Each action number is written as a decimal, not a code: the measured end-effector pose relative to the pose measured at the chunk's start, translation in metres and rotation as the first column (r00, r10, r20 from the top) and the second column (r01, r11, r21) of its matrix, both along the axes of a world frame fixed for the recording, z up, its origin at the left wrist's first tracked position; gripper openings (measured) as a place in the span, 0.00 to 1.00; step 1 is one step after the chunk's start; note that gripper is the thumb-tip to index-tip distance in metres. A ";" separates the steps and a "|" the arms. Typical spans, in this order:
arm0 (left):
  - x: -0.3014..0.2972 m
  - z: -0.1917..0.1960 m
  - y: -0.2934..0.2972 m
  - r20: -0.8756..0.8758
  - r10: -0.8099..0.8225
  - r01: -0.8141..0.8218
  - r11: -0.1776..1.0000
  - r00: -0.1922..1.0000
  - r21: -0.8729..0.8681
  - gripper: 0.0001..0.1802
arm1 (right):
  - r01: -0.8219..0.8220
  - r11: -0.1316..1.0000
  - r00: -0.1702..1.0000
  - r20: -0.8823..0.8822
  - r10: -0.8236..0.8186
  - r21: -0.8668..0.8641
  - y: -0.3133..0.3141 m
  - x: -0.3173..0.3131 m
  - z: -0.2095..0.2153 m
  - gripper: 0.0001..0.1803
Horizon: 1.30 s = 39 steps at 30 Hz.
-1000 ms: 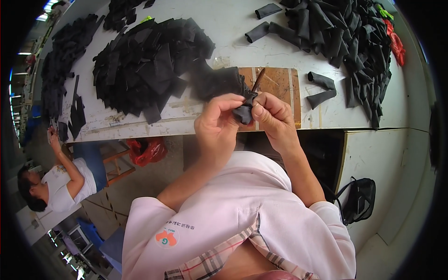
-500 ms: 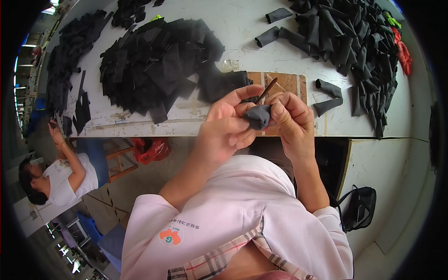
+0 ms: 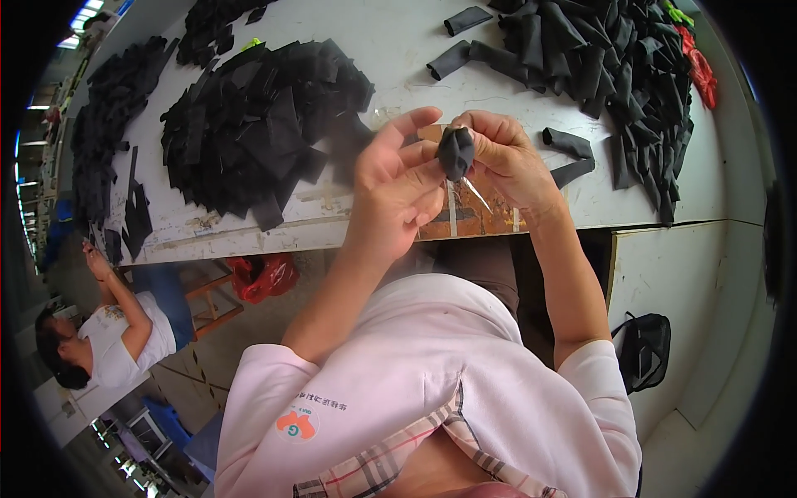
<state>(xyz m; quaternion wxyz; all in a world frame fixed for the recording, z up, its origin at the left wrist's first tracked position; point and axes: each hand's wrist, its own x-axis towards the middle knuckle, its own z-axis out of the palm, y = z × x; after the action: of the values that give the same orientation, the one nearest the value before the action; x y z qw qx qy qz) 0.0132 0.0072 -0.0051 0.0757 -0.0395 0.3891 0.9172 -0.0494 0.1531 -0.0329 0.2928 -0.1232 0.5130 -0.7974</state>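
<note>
Between my two hands is a small bunched piece of black fabric point(image 3: 456, 154), held up over the near edge of the table. My left hand point(image 3: 397, 184) pinches its left side between thumb and fingers, with the index finger raised. From the right, my right hand point(image 3: 508, 162) grips its upper part, the fingers curled. A thin, shiny pointed tool point(image 3: 477, 196) sticks out below the fabric, tip down and to the right; its other end is hidden, so its kind cannot be told. Behind the hands lies a brown board point(image 3: 490, 217) on the tabletop.
A large heap of flat black fabric pieces point(image 3: 249, 124) lies left of my hands. Rolled black fabric tubes point(image 3: 581, 50) are piled at the far right, two near the board. Red plastic bags point(image 3: 264, 278) hang below the table. A person point(image 3: 124, 324) sits at the left.
Both hands have moved farther out over the table with the fabric, which has turned upright. The pointed tool stuck up above it before and now points down.
</note>
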 end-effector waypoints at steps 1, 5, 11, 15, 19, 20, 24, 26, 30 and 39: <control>0.002 0.005 0.001 0.002 -0.004 0.004 1.000 1.000 0.001 0.22 | -0.066 0.998 0.990 -0.129 0.065 -0.005 -0.001 -0.004 0.006 0.15; 0.004 -0.010 0.000 -0.115 0.010 -0.033 0.979 0.993 -0.203 0.21 | -0.101 0.987 0.974 -0.189 0.123 0.123 -0.003 -0.007 -0.008 0.15; -0.009 -0.050 -0.019 0.211 -0.174 0.057 0.883 0.962 0.465 0.10 | 0.016 0.998 0.999 -0.038 -0.014 0.054 -0.007 0.010 -0.023 0.15; -0.009 -0.027 -0.016 0.003 -0.349 0.215 0.585 0.937 0.782 0.09 | 0.052 0.992 0.974 -0.224 -0.025 0.114 -0.009 0.006 0.005 0.16; -0.006 -0.062 -0.016 0.174 -0.216 0.128 0.902 0.961 0.412 0.12 | -0.078 0.993 0.989 -0.121 0.088 0.089 -0.007 0.000 -0.036 0.17; -0.002 -0.065 -0.019 0.164 -0.171 0.136 0.969 0.972 0.205 0.18 | -0.041 0.995 0.992 -0.111 0.051 0.092 -0.005 0.002 -0.039 0.17; -0.010 -0.032 -0.008 -0.351 0.044 -0.258 0.765 0.935 -0.590 0.21 | 0.038 0.986 0.992 -0.123 -0.018 0.160 0.000 0.008 -0.040 0.19; -0.020 -0.027 -0.014 -0.514 -0.080 -0.333 0.675 0.854 -0.658 0.18 | 0.067 0.977 0.990 -0.136 -0.040 0.202 0.003 0.012 -0.028 0.19; -0.010 -0.023 -0.010 -0.576 0.008 -0.407 0.715 0.818 -0.569 0.06 | 0.452 0.837 0.654 -0.753 -0.075 0.309 0.003 0.018 0.013 0.24; -0.001 -0.036 -0.004 -0.332 0.155 -0.257 0.921 0.931 -0.293 0.05 | 0.513 0.643 0.500 -0.807 0.315 0.569 0.004 0.023 -0.014 0.12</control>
<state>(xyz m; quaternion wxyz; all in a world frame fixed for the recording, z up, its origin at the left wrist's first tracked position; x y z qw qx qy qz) 0.0124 0.0029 -0.0408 -0.0905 0.0480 0.5380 0.8367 -0.0262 0.1573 -0.0465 -0.0328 -0.3332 0.8753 -0.3489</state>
